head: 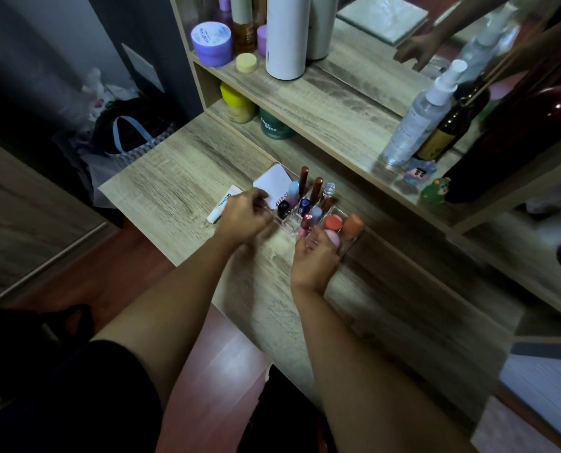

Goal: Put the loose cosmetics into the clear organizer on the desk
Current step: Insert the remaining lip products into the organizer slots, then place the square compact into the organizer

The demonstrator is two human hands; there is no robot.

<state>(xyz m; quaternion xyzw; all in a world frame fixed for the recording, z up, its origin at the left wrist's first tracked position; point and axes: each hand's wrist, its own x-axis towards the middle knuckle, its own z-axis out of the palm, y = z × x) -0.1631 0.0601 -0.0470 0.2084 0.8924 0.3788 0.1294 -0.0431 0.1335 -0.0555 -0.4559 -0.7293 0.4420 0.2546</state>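
A clear organizer [354, 238] stands on the wooden desk [181, 178]. It holds several upright lipsticks and tubes, plus orange and pink sponges [334, 223]. A white square compact [272, 184] leans at its left end. My left hand [244, 219] is curled at that left end, its fingertips by the compact and a dark lipstick [283, 209]; anything inside the hand is hidden. A white lip tube [224, 204] lies flat on the desk just left of this hand. My right hand [315, 258] rests against the organizer's front, fingers spread and touching a pink sponge [333, 237].
A shelf unit behind the organizer carries a clear spray bottle [416, 122], a dark bottle, small figurines [432, 191], jars [212, 42] and a tall white bottle [287, 34]. A mirror stands behind them. A bag [128, 135] sits on the floor left of the desk.
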